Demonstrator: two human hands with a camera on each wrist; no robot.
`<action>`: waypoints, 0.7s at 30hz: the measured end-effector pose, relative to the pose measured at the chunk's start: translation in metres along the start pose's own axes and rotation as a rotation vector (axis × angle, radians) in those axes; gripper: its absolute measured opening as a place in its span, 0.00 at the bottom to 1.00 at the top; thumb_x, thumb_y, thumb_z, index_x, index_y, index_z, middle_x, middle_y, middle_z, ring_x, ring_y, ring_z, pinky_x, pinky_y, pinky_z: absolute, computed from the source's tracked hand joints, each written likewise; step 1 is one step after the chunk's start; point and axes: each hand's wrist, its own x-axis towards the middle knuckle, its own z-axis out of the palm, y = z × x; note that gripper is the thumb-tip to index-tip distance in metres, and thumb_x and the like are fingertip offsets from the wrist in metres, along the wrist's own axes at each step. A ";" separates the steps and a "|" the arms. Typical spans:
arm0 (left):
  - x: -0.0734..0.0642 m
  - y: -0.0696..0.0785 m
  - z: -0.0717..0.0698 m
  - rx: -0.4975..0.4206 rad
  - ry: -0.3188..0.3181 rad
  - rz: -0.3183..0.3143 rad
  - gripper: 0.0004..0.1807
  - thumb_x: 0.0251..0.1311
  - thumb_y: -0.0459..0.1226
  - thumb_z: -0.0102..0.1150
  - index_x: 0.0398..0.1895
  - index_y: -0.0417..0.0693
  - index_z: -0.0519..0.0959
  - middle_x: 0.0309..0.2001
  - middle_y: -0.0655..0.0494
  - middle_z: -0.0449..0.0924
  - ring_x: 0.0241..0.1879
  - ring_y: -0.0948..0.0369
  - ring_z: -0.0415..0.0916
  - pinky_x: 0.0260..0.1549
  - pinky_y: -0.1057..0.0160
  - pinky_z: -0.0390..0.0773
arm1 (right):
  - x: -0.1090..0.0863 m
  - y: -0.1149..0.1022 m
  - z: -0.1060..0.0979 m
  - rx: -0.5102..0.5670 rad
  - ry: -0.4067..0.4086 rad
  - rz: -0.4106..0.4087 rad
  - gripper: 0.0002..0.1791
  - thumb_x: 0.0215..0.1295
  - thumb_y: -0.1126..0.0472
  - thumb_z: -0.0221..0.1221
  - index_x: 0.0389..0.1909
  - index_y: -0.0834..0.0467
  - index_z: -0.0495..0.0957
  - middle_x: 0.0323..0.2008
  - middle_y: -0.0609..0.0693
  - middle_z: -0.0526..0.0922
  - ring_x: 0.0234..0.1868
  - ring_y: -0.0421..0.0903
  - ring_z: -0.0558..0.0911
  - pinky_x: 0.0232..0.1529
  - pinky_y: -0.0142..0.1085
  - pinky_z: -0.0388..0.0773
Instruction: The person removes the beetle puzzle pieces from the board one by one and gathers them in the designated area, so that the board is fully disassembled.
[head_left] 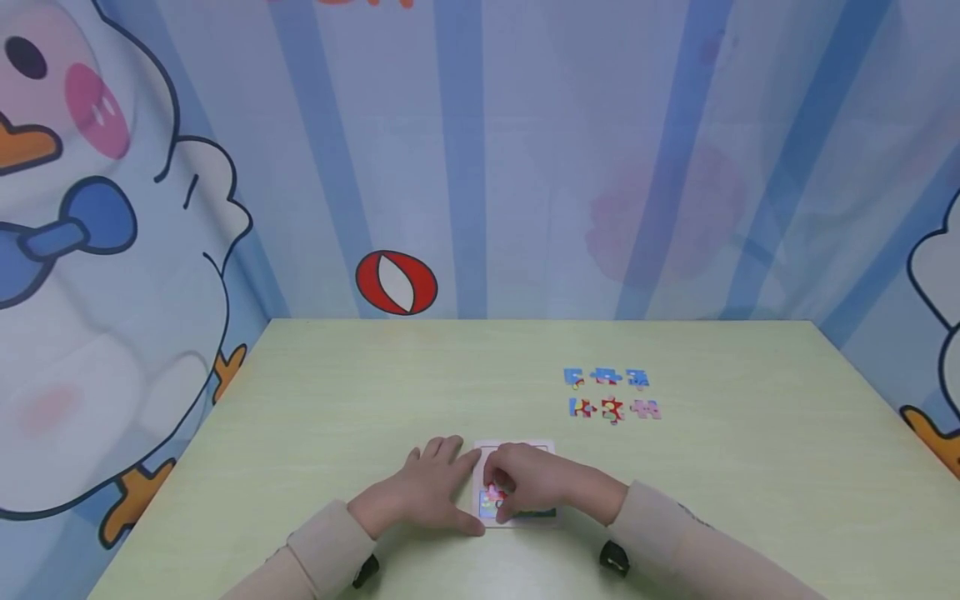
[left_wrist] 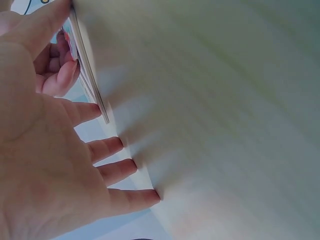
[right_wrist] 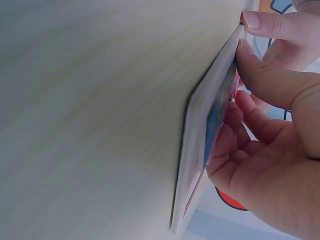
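A small jigsaw board (head_left: 517,445) with a pale frame lies flat near the front of the table, with pieces in its lower part. My left hand (head_left: 431,490) has its fingers spread beside the board. The thumb and index finger touch its left side, and the other fingertips (left_wrist: 159,195) rest on the table. Over the board, my right hand (head_left: 534,477) has curled fingers, its thumb and index finger around a pink puzzle piece (head_left: 492,492) at the left. The right hand covers much of the board.
Several loose puzzle pieces (head_left: 612,408) lie in two rows beyond the board, to the right. The pale wooden table (head_left: 360,383) meets a blue striped backdrop (head_left: 525,167) printed with a cartoon duck (head_left: 112,308) at left.
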 end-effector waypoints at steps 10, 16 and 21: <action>0.000 0.000 0.000 0.005 0.000 0.004 0.53 0.49 0.63 0.63 0.73 0.44 0.58 0.71 0.40 0.53 0.70 0.42 0.50 0.61 0.33 0.55 | -0.001 -0.001 0.000 0.020 0.002 0.000 0.15 0.47 0.65 0.73 0.32 0.55 0.75 0.25 0.44 0.73 0.28 0.37 0.68 0.33 0.29 0.69; 0.000 0.001 -0.001 0.007 -0.004 -0.002 0.53 0.49 0.64 0.63 0.73 0.45 0.58 0.71 0.40 0.53 0.70 0.43 0.50 0.61 0.34 0.55 | -0.001 -0.001 0.000 0.033 0.001 -0.007 0.16 0.47 0.66 0.73 0.32 0.55 0.74 0.25 0.43 0.74 0.28 0.36 0.70 0.33 0.29 0.69; -0.001 0.001 -0.001 0.006 -0.003 -0.009 0.53 0.49 0.64 0.63 0.73 0.45 0.58 0.71 0.40 0.53 0.70 0.42 0.50 0.61 0.34 0.55 | -0.001 0.000 0.000 0.056 0.001 -0.003 0.17 0.48 0.66 0.73 0.32 0.54 0.73 0.25 0.43 0.74 0.27 0.36 0.70 0.32 0.29 0.70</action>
